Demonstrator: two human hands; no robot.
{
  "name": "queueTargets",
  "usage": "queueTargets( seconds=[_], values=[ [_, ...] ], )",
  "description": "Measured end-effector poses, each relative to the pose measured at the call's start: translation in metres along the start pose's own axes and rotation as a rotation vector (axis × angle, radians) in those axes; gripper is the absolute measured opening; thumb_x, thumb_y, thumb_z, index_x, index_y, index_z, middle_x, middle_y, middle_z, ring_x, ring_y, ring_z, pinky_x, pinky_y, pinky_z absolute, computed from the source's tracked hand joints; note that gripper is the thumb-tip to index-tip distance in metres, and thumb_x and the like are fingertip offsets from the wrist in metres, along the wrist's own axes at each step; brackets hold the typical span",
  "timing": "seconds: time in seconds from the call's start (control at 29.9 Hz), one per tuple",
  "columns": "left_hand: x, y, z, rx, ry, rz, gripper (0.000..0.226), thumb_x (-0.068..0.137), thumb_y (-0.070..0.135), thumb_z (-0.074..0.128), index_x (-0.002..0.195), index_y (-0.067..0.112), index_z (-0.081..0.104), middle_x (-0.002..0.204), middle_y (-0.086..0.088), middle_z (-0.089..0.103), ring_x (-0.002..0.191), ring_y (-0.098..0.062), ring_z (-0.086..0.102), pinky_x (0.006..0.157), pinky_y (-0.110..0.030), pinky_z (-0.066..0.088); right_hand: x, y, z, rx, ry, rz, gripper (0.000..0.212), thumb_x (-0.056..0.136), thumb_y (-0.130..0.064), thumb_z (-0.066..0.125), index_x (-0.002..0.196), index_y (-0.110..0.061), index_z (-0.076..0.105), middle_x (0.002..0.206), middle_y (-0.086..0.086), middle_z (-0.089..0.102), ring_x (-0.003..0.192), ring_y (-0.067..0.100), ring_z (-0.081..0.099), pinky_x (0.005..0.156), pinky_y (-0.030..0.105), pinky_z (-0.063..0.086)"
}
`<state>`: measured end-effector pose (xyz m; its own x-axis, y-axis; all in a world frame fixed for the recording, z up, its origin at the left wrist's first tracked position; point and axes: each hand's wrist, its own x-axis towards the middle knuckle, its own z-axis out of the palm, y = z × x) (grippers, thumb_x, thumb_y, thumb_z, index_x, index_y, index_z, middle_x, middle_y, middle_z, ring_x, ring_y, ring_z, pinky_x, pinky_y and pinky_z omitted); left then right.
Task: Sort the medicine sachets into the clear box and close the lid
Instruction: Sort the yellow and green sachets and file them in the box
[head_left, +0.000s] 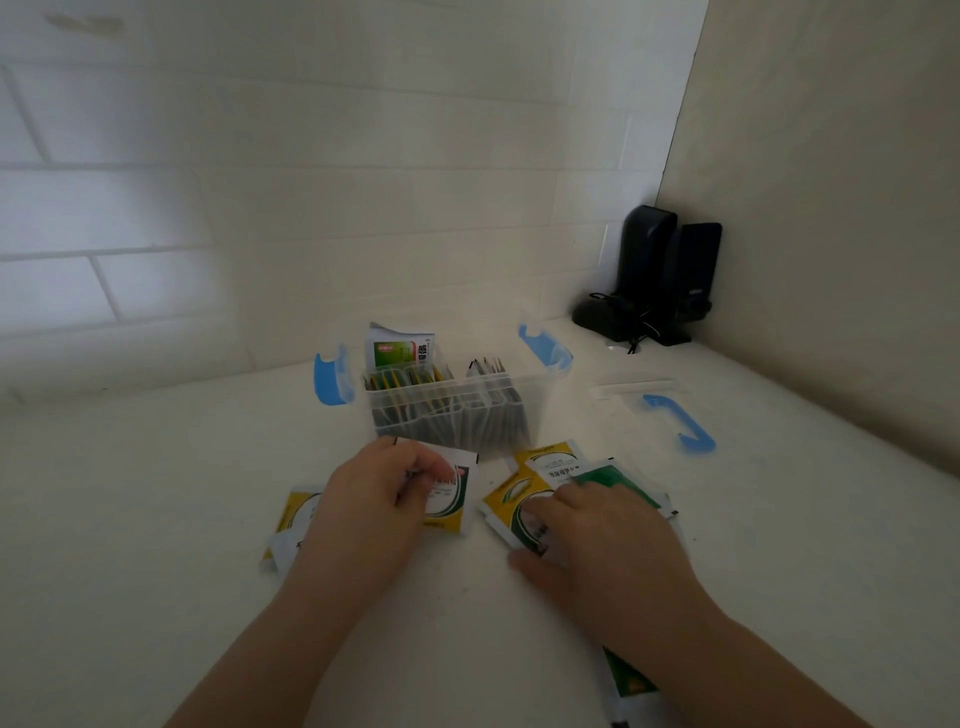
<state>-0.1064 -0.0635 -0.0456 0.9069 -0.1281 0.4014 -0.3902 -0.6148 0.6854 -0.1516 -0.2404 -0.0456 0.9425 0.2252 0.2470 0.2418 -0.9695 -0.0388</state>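
The clear box (457, 410), rigid and light, stands open at twelve o'clock of the hands, already holding upright sachets. Its lid (670, 410) lies flat at two o'clock. At least five loose sachets (553, 460) remain: thin, slick, floppy, best pinched by an edge. The left hand (374, 499) pinches a yellow sachet (447, 499); the right hand (597, 540) presses flat on another.

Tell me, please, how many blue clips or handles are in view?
3: one latch left of the clear box, one latch at its right end, and one handle on the loose lid lying to the right.
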Motion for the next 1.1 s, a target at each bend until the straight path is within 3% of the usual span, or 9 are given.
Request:
queueTargets(
  seconds=[0.2,0.37,0.47,0.53,0.73,0.83,0.94,1.0,1.1],
  values=[
    [0.002,-0.001,0.002,-0.029,-0.025,-0.092,0.025,0.088,0.009,0.051,0.075,0.028,0.060,0.089,0.007,0.057,0.076,-0.001,0.051,0.063,-0.005,0.040,0.004,-0.011,-0.004,-0.059,-0.090,-0.008,0.029,0.094,-0.025,0.033,0.112,-0.016,0.056,0.110,0.004,0.064,0.096,0.020,0.059,0.084,0.030,0.043],
    [-0.002,0.007,0.003,-0.305,-0.243,-0.344,0.030,0.087,0.030,0.054,0.063,0.026,0.072,0.056,0.009,0.065,0.040,-0.001,0.051,0.041,-0.017,0.044,-0.006,0.002,-0.012,0.563,0.469,0.176,0.015,0.080,-0.018,0.057,0.085,-0.026,0.069,0.066,-0.022,0.064,0.070,0.000,0.063,0.063,0.007,0.049],
    [-0.003,0.014,0.005,-0.493,-0.358,-0.525,0.058,0.073,0.067,0.037,0.069,0.023,0.075,0.062,0.003,0.073,0.047,-0.010,0.063,0.043,-0.019,0.049,-0.008,0.003,-0.010,0.741,0.475,0.048,0.027,0.073,-0.002,0.066,0.085,-0.026,0.069,0.078,-0.026,0.063,0.079,-0.009,0.063,0.069,0.000,0.045],
    [0.001,0.013,0.004,-0.654,-0.409,-0.630,0.069,0.058,0.073,0.036,0.073,0.017,0.075,0.068,-0.006,0.075,0.055,-0.017,0.069,0.047,-0.024,0.054,-0.008,0.000,-0.005,0.829,0.394,-0.041,0.026,0.069,0.002,0.071,0.078,-0.022,0.069,0.090,-0.019,0.067,0.089,-0.008,0.063,0.077,0.004,0.047],
    [-0.001,0.002,0.004,-0.624,-0.400,-0.372,0.016,0.078,0.030,0.064,0.089,0.021,0.071,0.084,0.001,0.076,0.079,-0.013,0.071,0.073,-0.028,0.054,-0.003,0.005,0.007,0.739,0.268,-0.039,0.028,0.074,0.001,0.067,0.077,-0.027,0.066,0.119,-0.017,0.053,0.116,0.001,0.046,0.099,0.020,0.037],
    [-0.001,-0.001,0.006,-0.519,-0.337,-0.322,0.003,0.082,0.023,0.062,0.080,0.024,0.063,0.080,0.000,0.074,0.074,-0.011,0.070,0.065,-0.023,0.053,0.000,0.010,0.009,0.721,0.342,0.064,0.029,0.082,0.001,0.058,0.088,-0.026,0.066,0.114,-0.009,0.057,0.111,0.006,0.050,0.102,0.026,0.036],
    [0.000,-0.002,0.007,-0.367,-0.244,-0.254,0.008,0.086,0.026,0.056,0.079,0.027,0.055,0.082,0.005,0.068,0.073,-0.006,0.064,0.057,-0.014,0.048,0.001,0.012,0.013,0.586,0.201,0.096,0.028,0.084,-0.018,0.060,0.110,-0.027,0.058,0.117,-0.013,0.052,0.113,0.000,0.044,0.099,0.002,0.022],
    [0.001,-0.003,0.008,-0.319,-0.195,-0.216,0.010,0.088,0.024,0.054,0.080,0.030,0.051,0.085,0.009,0.065,0.076,-0.004,0.062,0.058,-0.015,0.048,0.000,0.012,0.019,0.477,0.122,0.094,0.049,0.077,-0.039,0.065,0.122,-0.030,0.050,0.122,-0.020,0.044,0.112,-0.006,0.033,0.087,-0.011,0.008],
    [0.002,-0.004,0.008,-0.327,-0.141,-0.193,0.020,0.089,0.018,0.052,0.082,0.035,0.047,0.092,0.012,0.060,0.078,-0.003,0.061,0.053,-0.011,0.045,0.000,0.009,0.019,0.396,0.036,0.045,0.057,0.070,-0.055,0.063,0.122,-0.035,0.049,0.119,-0.025,0.044,0.103,-0.011,0.028,0.079,-0.012,0.011]
  ],
)
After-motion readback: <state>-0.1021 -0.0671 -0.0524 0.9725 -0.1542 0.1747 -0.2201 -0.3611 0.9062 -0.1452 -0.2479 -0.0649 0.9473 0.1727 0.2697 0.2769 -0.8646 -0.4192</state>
